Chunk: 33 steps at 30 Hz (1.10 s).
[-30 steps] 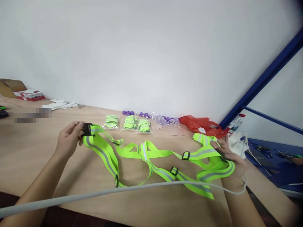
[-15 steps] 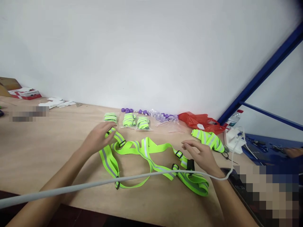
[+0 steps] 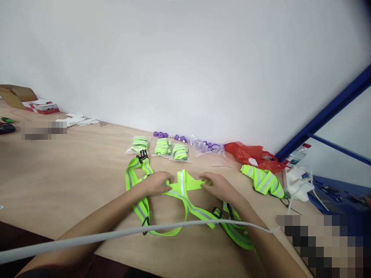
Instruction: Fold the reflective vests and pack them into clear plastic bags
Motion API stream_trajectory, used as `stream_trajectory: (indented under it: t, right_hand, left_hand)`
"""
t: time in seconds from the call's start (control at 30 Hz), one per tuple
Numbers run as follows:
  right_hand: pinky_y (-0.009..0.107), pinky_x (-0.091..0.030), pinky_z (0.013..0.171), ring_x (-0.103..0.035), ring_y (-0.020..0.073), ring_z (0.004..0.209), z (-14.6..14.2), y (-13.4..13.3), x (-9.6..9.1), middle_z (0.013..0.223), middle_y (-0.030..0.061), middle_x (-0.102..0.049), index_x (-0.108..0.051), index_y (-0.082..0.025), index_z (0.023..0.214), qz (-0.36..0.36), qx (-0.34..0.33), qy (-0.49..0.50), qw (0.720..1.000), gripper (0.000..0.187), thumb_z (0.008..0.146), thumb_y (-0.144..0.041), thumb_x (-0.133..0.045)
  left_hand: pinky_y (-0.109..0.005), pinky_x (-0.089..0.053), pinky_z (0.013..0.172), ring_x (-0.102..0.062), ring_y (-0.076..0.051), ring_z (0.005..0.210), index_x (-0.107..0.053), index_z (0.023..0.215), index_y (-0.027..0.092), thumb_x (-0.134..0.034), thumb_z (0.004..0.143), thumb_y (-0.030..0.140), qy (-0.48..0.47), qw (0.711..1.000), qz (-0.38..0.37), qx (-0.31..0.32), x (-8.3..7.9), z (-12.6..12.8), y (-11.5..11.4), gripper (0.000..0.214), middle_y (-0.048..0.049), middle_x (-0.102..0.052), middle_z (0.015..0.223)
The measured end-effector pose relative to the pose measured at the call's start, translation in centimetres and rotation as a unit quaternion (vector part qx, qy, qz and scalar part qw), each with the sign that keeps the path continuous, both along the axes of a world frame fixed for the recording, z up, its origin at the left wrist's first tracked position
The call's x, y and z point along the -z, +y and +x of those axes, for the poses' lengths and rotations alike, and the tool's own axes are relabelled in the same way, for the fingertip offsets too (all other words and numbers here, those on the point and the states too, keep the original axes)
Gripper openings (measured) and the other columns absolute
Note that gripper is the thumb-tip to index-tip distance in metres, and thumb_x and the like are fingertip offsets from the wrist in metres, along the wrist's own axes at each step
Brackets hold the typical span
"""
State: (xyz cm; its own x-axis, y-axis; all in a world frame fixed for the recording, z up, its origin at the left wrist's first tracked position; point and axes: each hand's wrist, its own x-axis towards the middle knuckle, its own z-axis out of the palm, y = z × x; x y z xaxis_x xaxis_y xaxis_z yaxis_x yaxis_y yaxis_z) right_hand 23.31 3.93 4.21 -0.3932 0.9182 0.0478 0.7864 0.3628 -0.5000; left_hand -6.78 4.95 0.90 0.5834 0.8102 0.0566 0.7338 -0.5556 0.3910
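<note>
A neon-green reflective strap harness (image 3: 183, 184) with grey stripes and black buckles lies spread on the wooden table (image 3: 72, 170). My left hand (image 3: 156, 182) pinches its upper band on the left side of the crossing. My right hand (image 3: 216, 183) grips the same band on the right. Both hands rest on the table, close together. A black buckle (image 3: 142, 156) lies at the harness's far left end.
Three bagged green straps (image 3: 160, 147) and purple pieces (image 3: 185, 138) line the wall. A red plastic bag (image 3: 252, 154), a folded green strap (image 3: 263, 179) and a white charger (image 3: 298, 181) lie right. A grey cable (image 3: 116, 233) crosses the foreground. Boxes (image 3: 34, 105) sit far left.
Both hands moved inward from the harness's outer ends to its middle and closed on the upper band. The buckle end has been let go and now lies on the table.
</note>
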Motion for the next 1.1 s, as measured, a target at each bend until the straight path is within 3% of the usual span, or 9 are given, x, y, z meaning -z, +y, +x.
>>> stream_trajectory:
  t: [0.13,0.2,0.33,0.47,0.6,0.73,0.9,1.03,1.1]
  right_hand:
    - [0.038,-0.045,0.105,-0.058,0.0283,0.129,-2.2,2.1,1.6,0.145,0.0124,-0.061,-0.058,-0.020,0.140,0.010,-0.018,-0.040,0.999,0.064,0.077,-0.023,-0.069]
    - [0.034,-0.047,0.094,-0.064,0.0273,0.118,-3.2,2.6,1.9,0.133,0.0105,-0.068,-0.064,-0.021,0.129,0.000,-0.036,-0.085,0.996,0.054,0.075,-0.021,-0.070]
    - [0.029,-0.039,0.070,-0.066,0.0222,0.081,-4.1,2.8,1.7,0.085,0.0036,-0.074,-0.064,-0.022,0.083,0.001,-0.037,-0.137,0.990,0.007,0.077,-0.018,-0.064]
    - [0.031,-0.030,0.066,-0.061,0.0222,0.074,-3.6,2.9,1.3,0.076,0.0046,-0.069,-0.053,-0.023,0.078,0.053,-0.009,-0.171,0.984,0.010,0.083,-0.015,-0.055]
    - [0.033,-0.030,0.065,-0.059,0.0240,0.070,-2.2,3.7,1.1,0.068,0.0050,-0.064,-0.047,-0.024,0.072,0.156,0.012,-0.213,0.964,0.016,0.087,-0.022,-0.051]
    - [0.032,-0.029,0.060,-0.056,0.0233,0.063,-0.3,4.9,1.4,0.065,0.0044,-0.061,-0.043,-0.026,0.068,0.233,0.063,-0.151,0.959,0.019,0.082,-0.033,-0.053]
    - [0.030,-0.031,0.055,-0.049,0.0202,0.054,1.0,5.1,2.0,0.060,-0.0003,-0.054,-0.040,-0.027,0.070,0.236,0.100,-0.012,0.967,0.020,0.079,-0.040,-0.052]
    - [0.031,-0.043,0.064,-0.061,0.0223,0.069,1.0,5.1,1.8,0.079,0.0027,-0.067,-0.047,-0.027,0.078,0.232,0.083,0.077,0.966,0.013,0.076,-0.038,-0.054]
    - [0.033,-0.047,0.070,-0.066,0.0252,0.079,1.1,5.2,1.5,0.088,0.0049,-0.070,-0.057,-0.026,0.090,0.228,0.096,0.106,0.963,0.020,0.073,-0.036,-0.056]
  left_hand:
    - [-0.027,-0.047,0.080,-0.068,-0.021,0.092,-0.064,0.090,0.021,-0.059,0.091,0.019,-0.047,0.998,0.006,0.035,0.5,-0.1,0.0,0.005,-0.0036,-0.072,0.097]
    - [-0.027,-0.047,0.082,-0.067,-0.021,0.094,-0.063,0.093,0.020,-0.058,0.093,0.020,-0.066,0.997,0.015,0.042,0.7,-0.2,-0.1,0.005,-0.0044,-0.071,0.099]
    - [-0.027,-0.046,0.082,-0.066,-0.020,0.095,-0.064,0.097,0.020,-0.057,0.096,0.024,-0.098,0.994,0.026,0.034,0.3,-0.6,-0.2,0.008,-0.0049,-0.072,0.102]
    - [-0.027,-0.047,0.072,-0.067,-0.019,0.079,-0.066,0.104,0.020,-0.052,0.100,0.030,-0.132,0.991,0.025,-0.012,-0.9,-1.1,-0.4,0.018,-0.0029,-0.074,0.089]
    - [-0.028,-0.049,0.076,-0.067,-0.018,0.081,-0.065,0.115,0.020,-0.040,0.104,0.027,-0.167,0.983,0.034,-0.069,-1.6,-1.3,-0.4,0.028,-0.0042,-0.075,0.095]
    - [-0.029,-0.052,0.081,-0.068,-0.019,0.091,-0.064,0.118,0.017,-0.043,0.101,0.022,-0.178,0.979,0.035,-0.096,-0.7,-0.8,-0.1,0.027,-0.0082,-0.074,0.106]
    - [-0.029,-0.052,0.086,-0.069,-0.021,0.100,-0.067,0.123,0.019,-0.057,0.089,0.016,-0.143,0.987,0.001,-0.068,0.7,0.1,0.1,0.035,-0.0078,-0.074,0.116]
    - [-0.028,-0.051,0.080,-0.070,-0.022,0.096,-0.070,0.122,0.020,-0.067,0.084,0.025,-0.102,0.993,-0.033,-0.051,0.1,0.1,0.0,0.038,-0.0057,-0.076,0.111]
    - [-0.026,-0.049,0.073,-0.071,-0.020,0.088,-0.072,0.118,0.020,-0.072,0.083,0.031,-0.078,0.994,-0.053,-0.048,-0.5,0.0,-0.1,0.037,-0.0036,-0.078,0.102]
